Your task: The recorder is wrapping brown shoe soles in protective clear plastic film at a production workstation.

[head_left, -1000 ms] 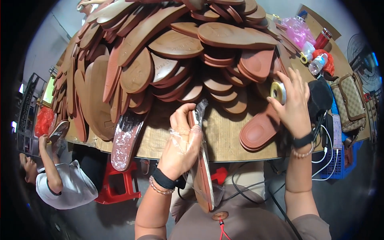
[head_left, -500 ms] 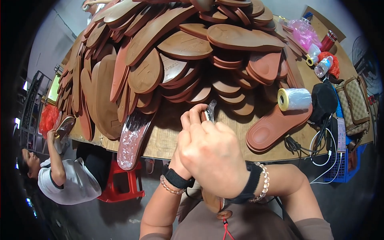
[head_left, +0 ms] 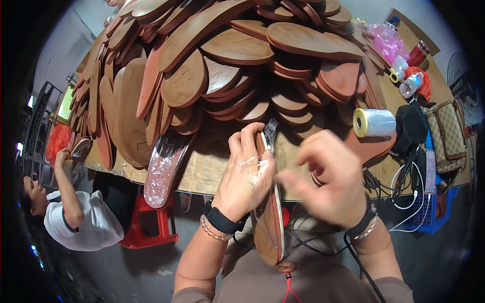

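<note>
My left hand grips a brown sandal sole, its fingers round the upper part. The sole stands lengthwise, its lower end close to my lap. Clear plastic film bunches at its top end, and shiny film lies across the back of my left hand. To the right, apart from the sole, my right hand is raised and a little blurred. Its thumb points left, away from the curled fingers, and nothing shows between them. Beyond my left hand, a film-wrapped sole juts over the table edge.
A big heap of brown soles covers the wooden table. At right are a film roll on a sole, a black object, cables, a bottle and a patterned bag. A person holding a sole sits at left.
My right hand has come off my left hand and swung right, uncovering the sole. The left hand keeps its grip. The view has shifted slightly.
</note>
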{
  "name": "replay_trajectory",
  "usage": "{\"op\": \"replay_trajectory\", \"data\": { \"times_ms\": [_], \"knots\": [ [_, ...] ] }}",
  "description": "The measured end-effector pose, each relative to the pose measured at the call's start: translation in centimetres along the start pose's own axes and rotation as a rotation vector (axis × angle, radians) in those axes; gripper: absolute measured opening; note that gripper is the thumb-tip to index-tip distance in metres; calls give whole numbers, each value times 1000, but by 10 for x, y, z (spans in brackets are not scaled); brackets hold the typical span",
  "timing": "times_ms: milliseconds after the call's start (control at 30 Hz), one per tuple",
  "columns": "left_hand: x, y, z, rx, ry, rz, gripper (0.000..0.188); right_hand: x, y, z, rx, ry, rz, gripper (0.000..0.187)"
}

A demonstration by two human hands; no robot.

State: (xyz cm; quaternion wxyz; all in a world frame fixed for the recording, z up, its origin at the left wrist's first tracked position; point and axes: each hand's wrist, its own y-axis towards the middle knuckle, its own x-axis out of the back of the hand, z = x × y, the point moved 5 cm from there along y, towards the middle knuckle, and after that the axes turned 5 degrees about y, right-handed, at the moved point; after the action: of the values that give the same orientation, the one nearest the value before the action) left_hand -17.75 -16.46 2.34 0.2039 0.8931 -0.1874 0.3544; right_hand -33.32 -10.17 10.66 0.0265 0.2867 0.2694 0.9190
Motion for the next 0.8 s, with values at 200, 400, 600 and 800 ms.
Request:
{"op": "replay_trajectory", "data": {
  "times_ms": [200, 400, 600, 800],
  "knots": [
    [11, 3, -24, 17, -127, -5, 65, -63, 15, 42, 100, -529, 49, 35],
    [6, 1, -17, -134, 70, -17, 60, -38, 12, 26, 131, -349, 143, 16],
    [7, 3, -7, 147, -148, -3, 54, 7, -33, -53, -295, 468, -233, 7],
    [10, 0, -4, 194, -188, 11, 55, -19, -56, -89, -709, 1083, -213, 8]
  ]
}}
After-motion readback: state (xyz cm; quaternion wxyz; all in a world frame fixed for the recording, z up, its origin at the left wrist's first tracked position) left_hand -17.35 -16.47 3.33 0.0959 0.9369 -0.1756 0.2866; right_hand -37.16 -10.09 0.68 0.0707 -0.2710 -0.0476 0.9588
